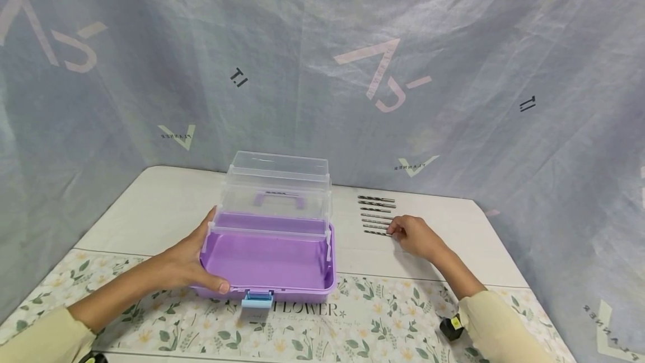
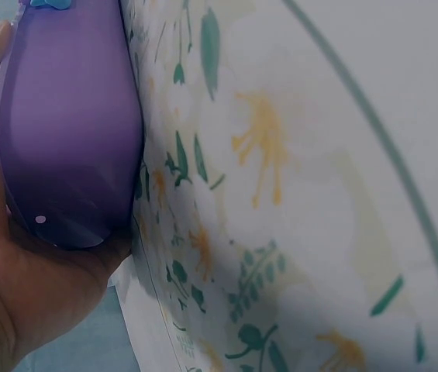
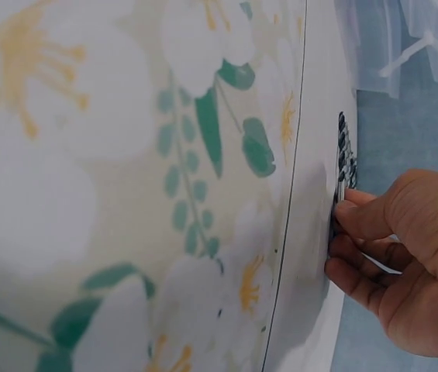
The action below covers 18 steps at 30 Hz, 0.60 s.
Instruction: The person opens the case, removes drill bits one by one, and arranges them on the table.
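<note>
A purple toolbox (image 1: pixel 297 297) with a blue latch (image 1: pixel 258 300) stands with its clear lid (image 1: pixel 277 175) raised. My left hand (image 1: pixel 183 262) grips its left end, thumb over the front rim and fingers round the side. In the left wrist view, that hand (image 2: pixel 40 287) wraps round the purple end wall (image 2: pixel 71 124). On the right, my right hand (image 1: pixel 415 237) pinches the shank end of the nearest drill bit (image 1: pixel 374 233), which lies on the table. The right wrist view shows thumb and index finger at the bit (image 3: pixel 341 147); its gripped end is hidden.
Several more drill bits (image 1: pixel 377 204) lie in a row behind the pinched one, right of the toolbox. A floral cloth (image 1: pixel 403 307) covers the front of the white table (image 1: pixel 166 200). A grey-blue fabric curtain (image 1: pixel 282 99) hangs behind and along both sides.
</note>
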Each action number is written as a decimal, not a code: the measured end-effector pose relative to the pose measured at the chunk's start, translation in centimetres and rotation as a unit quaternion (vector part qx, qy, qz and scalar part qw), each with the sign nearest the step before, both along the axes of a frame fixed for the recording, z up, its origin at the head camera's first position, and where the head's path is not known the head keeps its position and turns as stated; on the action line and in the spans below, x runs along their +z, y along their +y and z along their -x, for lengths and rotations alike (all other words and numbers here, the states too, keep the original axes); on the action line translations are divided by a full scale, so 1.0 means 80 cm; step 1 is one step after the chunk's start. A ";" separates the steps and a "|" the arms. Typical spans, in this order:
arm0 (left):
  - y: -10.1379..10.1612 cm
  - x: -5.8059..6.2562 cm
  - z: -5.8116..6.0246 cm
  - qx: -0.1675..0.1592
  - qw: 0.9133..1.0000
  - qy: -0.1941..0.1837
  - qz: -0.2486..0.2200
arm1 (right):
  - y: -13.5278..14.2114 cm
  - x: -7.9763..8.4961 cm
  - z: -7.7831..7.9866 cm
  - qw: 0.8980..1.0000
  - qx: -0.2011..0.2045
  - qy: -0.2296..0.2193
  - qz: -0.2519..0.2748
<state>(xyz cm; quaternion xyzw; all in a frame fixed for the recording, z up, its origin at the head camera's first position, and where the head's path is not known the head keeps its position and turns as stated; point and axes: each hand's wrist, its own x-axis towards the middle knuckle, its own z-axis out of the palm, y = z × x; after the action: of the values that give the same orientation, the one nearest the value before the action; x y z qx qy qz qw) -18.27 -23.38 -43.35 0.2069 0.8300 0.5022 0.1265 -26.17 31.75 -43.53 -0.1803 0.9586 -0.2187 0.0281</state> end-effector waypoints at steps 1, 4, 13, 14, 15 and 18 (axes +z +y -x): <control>0.000 0.000 0.000 0.001 1.000 0.001 0.002 | 0.000 0.000 0.000 1.000 0.000 0.000 0.000; 0.000 0.001 -0.001 0.003 1.000 0.002 0.005 | 0.000 0.000 0.000 1.000 0.003 -0.002 0.000; 0.000 0.001 -0.001 0.004 1.000 0.004 0.008 | -0.001 0.001 0.000 1.000 0.004 0.001 -0.001; 0.000 0.001 -0.001 0.004 1.000 0.003 0.006 | -0.001 0.001 0.000 1.000 0.004 0.002 -0.001; 0.000 0.001 -0.001 0.003 1.000 0.002 0.004 | -0.002 0.002 0.000 1.000 0.004 0.001 -0.001; 0.001 0.001 -0.001 0.002 1.000 -0.001 0.001 | -0.002 0.002 0.000 1.000 0.003 0.001 -0.004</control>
<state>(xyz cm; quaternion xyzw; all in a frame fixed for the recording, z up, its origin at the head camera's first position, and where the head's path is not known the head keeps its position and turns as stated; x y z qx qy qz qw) -18.21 -23.33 -43.29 0.2044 0.8311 0.5015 0.1264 -26.18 31.56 -43.41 -0.1838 0.9588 -0.2147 0.0283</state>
